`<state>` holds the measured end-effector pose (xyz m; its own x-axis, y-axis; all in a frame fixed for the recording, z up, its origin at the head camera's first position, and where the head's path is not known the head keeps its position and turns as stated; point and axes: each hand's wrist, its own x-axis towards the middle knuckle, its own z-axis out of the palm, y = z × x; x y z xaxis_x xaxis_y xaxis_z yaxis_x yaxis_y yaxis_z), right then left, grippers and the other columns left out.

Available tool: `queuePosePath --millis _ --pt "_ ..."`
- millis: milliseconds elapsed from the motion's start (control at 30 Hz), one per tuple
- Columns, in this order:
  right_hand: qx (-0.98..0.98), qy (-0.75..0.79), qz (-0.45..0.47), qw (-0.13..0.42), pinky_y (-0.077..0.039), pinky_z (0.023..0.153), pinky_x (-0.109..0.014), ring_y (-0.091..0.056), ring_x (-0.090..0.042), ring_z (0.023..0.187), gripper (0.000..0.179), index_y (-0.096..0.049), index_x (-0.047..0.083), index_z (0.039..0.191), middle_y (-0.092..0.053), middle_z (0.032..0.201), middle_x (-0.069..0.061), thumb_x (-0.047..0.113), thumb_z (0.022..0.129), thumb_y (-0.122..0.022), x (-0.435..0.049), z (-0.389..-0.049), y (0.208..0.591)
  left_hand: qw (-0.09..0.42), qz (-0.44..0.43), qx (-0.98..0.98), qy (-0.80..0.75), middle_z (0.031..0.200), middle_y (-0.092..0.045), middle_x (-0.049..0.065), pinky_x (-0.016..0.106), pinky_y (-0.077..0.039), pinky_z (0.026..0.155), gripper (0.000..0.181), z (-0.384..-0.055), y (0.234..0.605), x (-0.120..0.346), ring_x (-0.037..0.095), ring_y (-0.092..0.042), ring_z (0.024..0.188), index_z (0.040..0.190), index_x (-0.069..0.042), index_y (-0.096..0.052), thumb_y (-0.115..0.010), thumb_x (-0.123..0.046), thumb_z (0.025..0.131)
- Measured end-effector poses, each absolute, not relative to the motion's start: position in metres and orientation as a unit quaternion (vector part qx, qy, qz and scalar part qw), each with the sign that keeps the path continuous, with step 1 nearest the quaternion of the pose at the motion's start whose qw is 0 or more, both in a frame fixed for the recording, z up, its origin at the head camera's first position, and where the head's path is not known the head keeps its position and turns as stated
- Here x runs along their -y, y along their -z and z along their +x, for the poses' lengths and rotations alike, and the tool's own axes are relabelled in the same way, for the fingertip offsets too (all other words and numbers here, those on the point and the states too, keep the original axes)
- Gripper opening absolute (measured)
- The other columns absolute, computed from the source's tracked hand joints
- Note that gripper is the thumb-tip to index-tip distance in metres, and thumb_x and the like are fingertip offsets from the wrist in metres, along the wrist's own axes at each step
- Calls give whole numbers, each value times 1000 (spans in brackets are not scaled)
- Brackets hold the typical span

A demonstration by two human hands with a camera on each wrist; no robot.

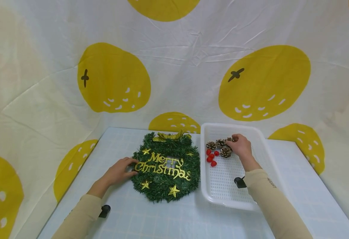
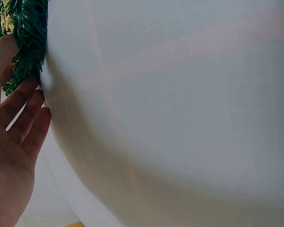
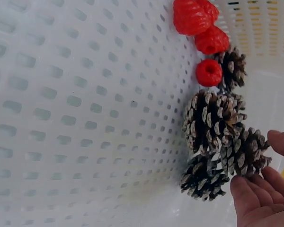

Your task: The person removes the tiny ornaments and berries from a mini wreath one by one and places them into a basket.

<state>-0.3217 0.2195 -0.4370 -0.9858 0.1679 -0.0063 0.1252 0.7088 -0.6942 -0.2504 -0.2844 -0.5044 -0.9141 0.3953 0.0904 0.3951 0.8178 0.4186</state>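
Note:
A green tinsel wreath [image 1: 168, 194] with gold stars, a gold bow and "Merry Christmas" lettering lies on the table. My left hand [image 1: 119, 171] rests at its left edge; in the left wrist view, fairly straight fingers [image 2: 35, 127] touch the green tinsel [image 2: 31, 42]. Inside a white perforated basket [image 1: 207, 196], my right hand [image 1: 241, 146] pinches a pine cone [image 3: 246, 152] between thumb and fingers. Other white-tipped pine cones [image 3: 210, 120] sit against it. Several red berries [image 3: 209, 72] lie beside the cones.
The table [image 1: 138, 219] has a pale blue checked cover. White cloth [image 1: 186, 89] printed with yellow fruit hangs behind and at both sides. The basket stands just right of the wreath, its raised walls around the cones and berries.

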Motion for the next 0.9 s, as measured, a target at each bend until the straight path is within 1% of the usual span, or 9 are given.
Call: queuePosePath --millis 267,433,667,900 --pt "928 -363 -73 37 -43 99 -55 -45 -46 124 54 -45 -6 139 -48 139 -29 26 97 -58 -226 -319 433 -2 212 -952 -222 121 -59 12 53 -48 93 42 -252 503 282 32 -56 111 127 -8 -60 -72 -26 90" --pt "933 -354 -50 39 -42 100 -56 -44 -46 126 54 -45 -6 139 -47 140 -29 27 98 -55 -227 -309 418 0 216 -950 -224 121 -59 12 53 -48 93 42 -253 505 282 32 -56 111 127 -9 -60 -72 -27 90" --pt "949 -313 3 30 -42 100 -57 -47 -46 124 55 -45 -8 138 -48 138 -31 30 100 -53 -227 -286 393 -9 215 -951 -222 122 -59 13 54 -47 94 42 -254 507 283 33 -57 112 126 -10 -61 -73 -28 90" --pt "967 -244 73 25 -45 93 -60 -51 -49 117 50 -46 -11 137 -50 134 -32 27 104 -46 -229 -251 375 -7 219 -949 -227 122 -59 14 54 -47 94 43 -255 504 281 34 -56 112 127 -10 -60 -72 -29 90"
